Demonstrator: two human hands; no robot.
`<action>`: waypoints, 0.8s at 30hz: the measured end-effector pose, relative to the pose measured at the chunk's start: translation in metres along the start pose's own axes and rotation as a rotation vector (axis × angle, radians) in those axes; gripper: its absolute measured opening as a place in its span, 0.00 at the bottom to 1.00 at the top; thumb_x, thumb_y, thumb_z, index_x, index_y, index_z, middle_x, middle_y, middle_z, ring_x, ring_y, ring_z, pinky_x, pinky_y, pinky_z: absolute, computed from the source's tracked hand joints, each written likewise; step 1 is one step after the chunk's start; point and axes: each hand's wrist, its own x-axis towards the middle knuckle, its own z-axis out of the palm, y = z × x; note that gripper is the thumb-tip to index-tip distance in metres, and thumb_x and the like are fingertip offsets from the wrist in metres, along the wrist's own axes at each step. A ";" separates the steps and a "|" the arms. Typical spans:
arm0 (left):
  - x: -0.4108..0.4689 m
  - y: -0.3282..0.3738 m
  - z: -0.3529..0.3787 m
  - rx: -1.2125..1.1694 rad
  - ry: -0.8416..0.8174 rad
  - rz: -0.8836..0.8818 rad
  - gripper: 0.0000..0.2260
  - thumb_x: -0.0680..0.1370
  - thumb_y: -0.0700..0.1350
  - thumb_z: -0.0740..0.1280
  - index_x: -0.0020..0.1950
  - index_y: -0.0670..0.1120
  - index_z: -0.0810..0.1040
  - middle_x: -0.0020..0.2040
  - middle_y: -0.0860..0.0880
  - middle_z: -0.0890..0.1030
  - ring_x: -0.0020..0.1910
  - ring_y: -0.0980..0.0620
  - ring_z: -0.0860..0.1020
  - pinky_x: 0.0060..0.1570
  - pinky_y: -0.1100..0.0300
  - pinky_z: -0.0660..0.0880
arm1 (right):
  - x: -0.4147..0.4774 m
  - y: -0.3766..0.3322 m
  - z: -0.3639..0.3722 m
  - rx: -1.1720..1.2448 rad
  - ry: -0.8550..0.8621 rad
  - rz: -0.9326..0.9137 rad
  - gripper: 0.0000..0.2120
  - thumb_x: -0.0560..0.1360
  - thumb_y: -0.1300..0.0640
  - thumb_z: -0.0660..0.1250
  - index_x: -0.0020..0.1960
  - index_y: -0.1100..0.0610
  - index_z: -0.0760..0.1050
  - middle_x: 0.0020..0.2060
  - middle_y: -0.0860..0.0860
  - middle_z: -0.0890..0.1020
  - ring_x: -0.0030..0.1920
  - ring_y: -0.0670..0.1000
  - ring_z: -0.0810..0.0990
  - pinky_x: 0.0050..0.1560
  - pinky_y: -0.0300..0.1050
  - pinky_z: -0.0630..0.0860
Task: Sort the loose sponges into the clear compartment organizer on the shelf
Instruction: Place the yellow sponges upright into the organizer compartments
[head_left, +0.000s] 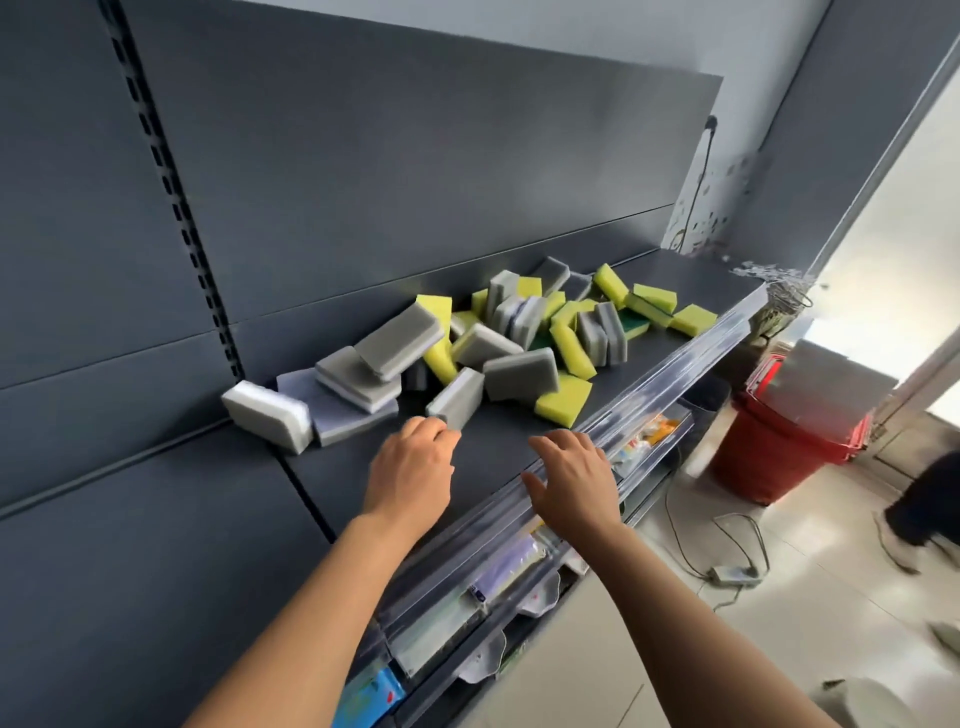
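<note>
A heap of loose sponges lies on the dark grey shelf (498, 452), several grey and white ones (400, 340) mixed with yellow and green ones (563, 400). A white and grey sponge (267, 413) lies at the heap's left end. My left hand (410, 470) pinches the lower corner of a tilted grey sponge (458, 397) at the front of the heap. My right hand (571, 480) hovers with spread fingers over the clear plastic organizer (680, 358) that runs along the shelf's front edge. It holds nothing.
Lower shelves below the front edge hold packaged goods (511, 571). Red baskets (779, 447) stand stacked on the floor at the right. A power strip with cables (732, 573) lies on the tiles. A person's leg (924, 499) is at the far right.
</note>
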 end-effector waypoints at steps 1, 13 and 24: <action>0.011 0.003 0.006 -0.007 -0.001 0.006 0.14 0.73 0.41 0.69 0.59 0.44 0.77 0.56 0.48 0.78 0.57 0.48 0.74 0.53 0.54 0.73 | 0.008 0.008 0.001 -0.003 -0.002 0.008 0.21 0.75 0.48 0.63 0.67 0.51 0.69 0.63 0.49 0.72 0.65 0.53 0.67 0.62 0.47 0.64; 0.119 0.007 0.040 0.153 0.106 -0.121 0.15 0.68 0.33 0.69 0.53 0.40 0.79 0.52 0.40 0.79 0.52 0.39 0.76 0.47 0.48 0.76 | 0.100 0.074 0.002 0.017 -0.227 -0.117 0.30 0.71 0.62 0.61 0.72 0.50 0.61 0.73 0.51 0.61 0.71 0.55 0.60 0.66 0.50 0.63; 0.159 -0.002 0.067 0.315 -0.006 -0.624 0.28 0.76 0.39 0.60 0.73 0.33 0.53 0.70 0.36 0.62 0.62 0.39 0.63 0.65 0.53 0.57 | 0.161 0.109 0.011 -0.084 -0.403 -0.453 0.31 0.75 0.49 0.65 0.74 0.44 0.56 0.61 0.56 0.64 0.59 0.58 0.67 0.55 0.48 0.67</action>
